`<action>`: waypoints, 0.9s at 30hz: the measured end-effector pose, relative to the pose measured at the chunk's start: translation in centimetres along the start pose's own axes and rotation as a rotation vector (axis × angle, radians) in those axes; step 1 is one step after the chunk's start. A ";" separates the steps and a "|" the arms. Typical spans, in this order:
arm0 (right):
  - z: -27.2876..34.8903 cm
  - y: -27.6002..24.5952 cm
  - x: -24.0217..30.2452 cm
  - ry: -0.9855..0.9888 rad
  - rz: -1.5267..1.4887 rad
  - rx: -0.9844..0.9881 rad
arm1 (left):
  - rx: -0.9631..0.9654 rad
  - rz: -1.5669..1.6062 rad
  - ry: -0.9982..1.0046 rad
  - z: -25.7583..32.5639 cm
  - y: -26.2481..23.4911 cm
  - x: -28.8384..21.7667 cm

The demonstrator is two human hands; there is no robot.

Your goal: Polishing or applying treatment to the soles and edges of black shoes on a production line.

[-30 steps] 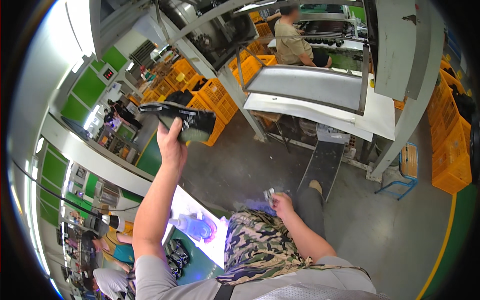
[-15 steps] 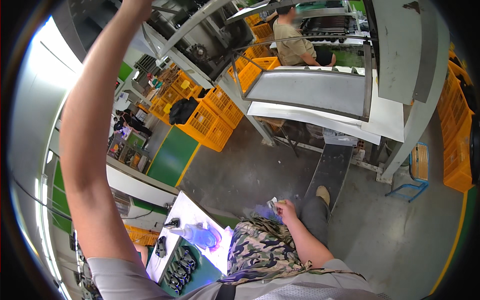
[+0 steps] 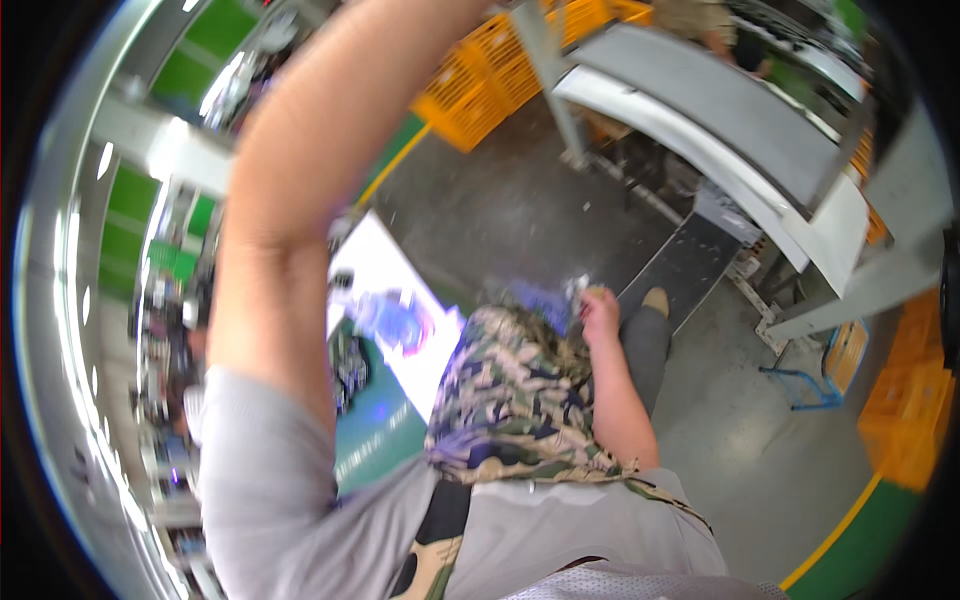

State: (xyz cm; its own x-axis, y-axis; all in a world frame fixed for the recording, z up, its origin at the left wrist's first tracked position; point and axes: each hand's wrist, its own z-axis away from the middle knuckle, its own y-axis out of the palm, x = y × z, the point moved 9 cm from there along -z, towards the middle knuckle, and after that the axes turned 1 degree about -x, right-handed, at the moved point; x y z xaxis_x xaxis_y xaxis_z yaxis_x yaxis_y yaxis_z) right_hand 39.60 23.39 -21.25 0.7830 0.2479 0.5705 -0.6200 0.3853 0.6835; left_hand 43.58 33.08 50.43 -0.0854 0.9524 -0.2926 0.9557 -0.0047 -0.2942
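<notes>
My left arm (image 3: 290,200) is raised across the upper left, bent at the elbow. Its hand lies beyond the top edge. Beside my camouflage apron (image 3: 520,400), my right hand (image 3: 599,318) is closed on a small pale thing (image 3: 580,286), too blurred to name. A translucent squeeze bottle (image 3: 388,320) in bluish light lies on the white tabletop (image 3: 370,245) left of my lap, away from my right hand. Several dark small parts (image 3: 350,370) sit on a green mat (image 3: 375,435) there, partly hidden by my left arm.
A grey-topped metal frame (image 3: 700,95) with white sheeting stands at the upper right, a black board (image 3: 690,265) sloping below it. A blue-framed stool (image 3: 835,360) and orange crates (image 3: 905,390) are at the right. More orange crates (image 3: 480,85) stand ahead, and another person (image 3: 700,20) is partly visible behind the frame.
The view has swung, blurring the picture. My raised left arm now reaches further right, its hand out of the top edge. My right hand stays by my lap, still closed on the small pale thing.
</notes>
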 end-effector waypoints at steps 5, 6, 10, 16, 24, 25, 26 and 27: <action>-1.8 -1.7 -0.5 0.081 -0.009 0.044 | 0.223 -0.069 -0.311 29.4 -6.3 -2.1; -2.3 -1.7 -0.8 0.094 -0.007 0.056 | 0.310 -0.101 -0.521 36.0 -8.6 -1.5; -2.4 -2.8 -2.0 0.179 0.107 0.042 | 0.261 -0.393 -1.152 63.5 -21.3 -1.7; -1.0 -2.3 -3.6 0.300 0.243 0.036 | 0.246 -0.892 -1.759 87.3 -38.5 -12.3; 0.3 3.0 -1.8 0.276 0.487 0.036 | -0.332 -1.121 -1.889 96.8 -51.2 -12.0; 0.7 3.3 -1.2 0.263 0.501 0.024 | -0.369 -1.159 -1.897 96.0 -52.1 -10.9; 0.7 4.0 -0.9 0.264 0.525 0.037 | -0.387 -1.218 -1.877 95.4 -52.9 -10.2; 0.8 4.5 -0.5 0.255 0.544 0.039 | -0.405 -1.281 -1.855 95.0 -53.6 -9.4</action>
State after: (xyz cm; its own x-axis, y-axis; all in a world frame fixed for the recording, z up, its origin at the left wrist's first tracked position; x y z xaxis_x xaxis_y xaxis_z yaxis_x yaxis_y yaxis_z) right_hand 36.41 24.28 -18.09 0.3373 0.6073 0.7193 -0.9327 0.1120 0.3428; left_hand -33.59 -4.59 -17.43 -0.3407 -0.8134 -0.4715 0.1796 0.4360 -0.8819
